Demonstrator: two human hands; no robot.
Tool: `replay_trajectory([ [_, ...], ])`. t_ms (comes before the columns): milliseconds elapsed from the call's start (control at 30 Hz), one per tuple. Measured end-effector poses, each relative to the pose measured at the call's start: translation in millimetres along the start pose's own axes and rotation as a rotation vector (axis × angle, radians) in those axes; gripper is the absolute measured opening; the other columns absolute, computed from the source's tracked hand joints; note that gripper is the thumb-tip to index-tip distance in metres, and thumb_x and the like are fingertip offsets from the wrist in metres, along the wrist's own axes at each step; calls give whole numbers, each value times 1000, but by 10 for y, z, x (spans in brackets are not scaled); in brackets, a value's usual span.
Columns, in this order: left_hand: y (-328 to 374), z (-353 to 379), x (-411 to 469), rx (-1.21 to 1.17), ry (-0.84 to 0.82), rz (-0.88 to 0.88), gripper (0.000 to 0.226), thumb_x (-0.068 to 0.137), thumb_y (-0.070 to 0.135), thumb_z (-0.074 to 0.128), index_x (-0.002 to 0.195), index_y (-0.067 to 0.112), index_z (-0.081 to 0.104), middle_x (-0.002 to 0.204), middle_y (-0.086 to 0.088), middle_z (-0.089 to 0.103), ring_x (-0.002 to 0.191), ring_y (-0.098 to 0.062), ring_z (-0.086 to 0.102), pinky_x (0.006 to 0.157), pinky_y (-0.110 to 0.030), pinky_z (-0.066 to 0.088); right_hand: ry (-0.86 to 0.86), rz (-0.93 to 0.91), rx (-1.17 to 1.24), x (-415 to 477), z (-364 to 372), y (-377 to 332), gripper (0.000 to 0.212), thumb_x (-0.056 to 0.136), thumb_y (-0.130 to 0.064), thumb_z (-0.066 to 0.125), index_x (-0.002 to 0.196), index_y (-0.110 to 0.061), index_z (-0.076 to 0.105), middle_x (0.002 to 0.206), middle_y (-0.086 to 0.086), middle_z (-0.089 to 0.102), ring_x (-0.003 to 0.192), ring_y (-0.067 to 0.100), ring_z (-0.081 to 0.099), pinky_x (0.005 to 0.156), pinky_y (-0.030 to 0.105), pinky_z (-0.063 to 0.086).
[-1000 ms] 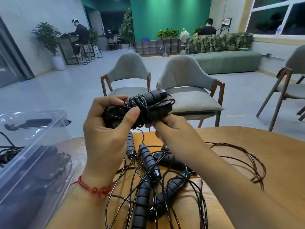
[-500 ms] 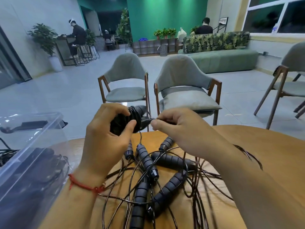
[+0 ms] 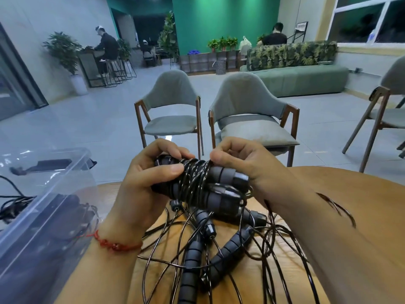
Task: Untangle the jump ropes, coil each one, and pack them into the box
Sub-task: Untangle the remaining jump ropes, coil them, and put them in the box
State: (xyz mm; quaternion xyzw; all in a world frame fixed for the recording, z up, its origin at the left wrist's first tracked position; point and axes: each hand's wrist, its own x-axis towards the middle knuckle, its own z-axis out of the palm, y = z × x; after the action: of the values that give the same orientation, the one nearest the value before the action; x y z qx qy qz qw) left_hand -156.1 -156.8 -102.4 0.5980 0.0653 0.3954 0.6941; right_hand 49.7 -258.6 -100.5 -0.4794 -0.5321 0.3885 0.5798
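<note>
Both hands grasp coiled jump rope point(image 3: 203, 185) (left point(image 3: 146, 183), right point(image 3: 245, 159)) | no legible writing

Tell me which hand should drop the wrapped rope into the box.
Left. The left hand already grips the wrapped rope, and the clear box sits on its side; the right hand only pinches the cord.

Box point(image 3: 43, 194) contents blurred (mostly cropped)

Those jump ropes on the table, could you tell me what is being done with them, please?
A person is bundling one jump rope: the left hand grips its paired handles with cord wound around them, while the right hand pinches the cord at the top. More ropes lie tangled on the wooden table. A clear plastic box at the left holds dark ropes.
</note>
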Motion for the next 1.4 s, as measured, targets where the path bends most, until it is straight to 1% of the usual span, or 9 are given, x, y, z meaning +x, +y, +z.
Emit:
replay_trajectory([
  [167,-71,81,43,-205,135,-11,28,68,15,79,92,15,65,103,-9,69,93,-28,69,79,-42,60,89,28,79,58,124,40,13,79,-47,77,78,-34,74,86,4,64,74,29,51,62,37,42],
  [433,-137,128,90,-307,456,103,10,90,14,69,97,18,64,112,-13,70,110,-32,72,86,-44,65,61,16,-230,-39,337,98,17,112,-37,50,120,-33,64,67,-3,51,54,17,42,57,44,39],
  [567,-192,123,47,252,505,354,17,95,18,74,108,19,62,119,-3,70,115,-25,70,90,-45,63,43,106,-248,-31,449,184,27,111,-40,53,137,-42,57,63,-23,57,61,1,48,77,44,42],
  [700,-230,170,-6,607,428,459,29,94,14,77,116,11,58,121,-1,69,109,-26,73,91,-41,64,-49,184,137,-57,390,67,17,105,-48,62,101,-33,65,65,-9,41,54,9,35,54,29,35],
  [833,-191,190,-5,676,308,261,62,89,17,84,143,25,56,129,6,72,114,-18,74,95,-36,62,134,172,50,-32,292,75,47,84,-72,74,106,-31,68,65,-7,41,54,11,35,53,31,31],
  [1000,-101,138,0,447,120,-81,44,100,36,71,143,30,64,124,-4,75,115,-26,74,93,-47,63,107,28,-179,-74,213,5,23,102,-48,63,118,-32,70,59,-29,60,55,-9,59,67,23,31],
  [1167,-50,120,-15,-62,15,-476,68,96,73,49,140,25,68,131,-18,73,113,-42,74,78,-55,66,-43,31,-287,-83,246,-18,31,100,-51,66,128,-35,69,115,-14,78,109,6,73,101,50,55],
  [1267,-79,20,-17,-70,-113,-492,84,81,77,72,146,26,62,113,-19,73,88,-42,75,66,-48,66,-91,16,-354,-95,195,-43,29,99,-54,64,125,-41,69,121,-19,75,120,6,68,113,52,46],
  [1400,-121,66,4,36,-46,-382,68,91,73,56,140,27,65,102,-15,69,74,-32,69,55,-37,57,-40,3,-438,-71,167,18,44,94,-70,60,128,-43,61,117,-20,75,115,1,67,106,42,48],
])
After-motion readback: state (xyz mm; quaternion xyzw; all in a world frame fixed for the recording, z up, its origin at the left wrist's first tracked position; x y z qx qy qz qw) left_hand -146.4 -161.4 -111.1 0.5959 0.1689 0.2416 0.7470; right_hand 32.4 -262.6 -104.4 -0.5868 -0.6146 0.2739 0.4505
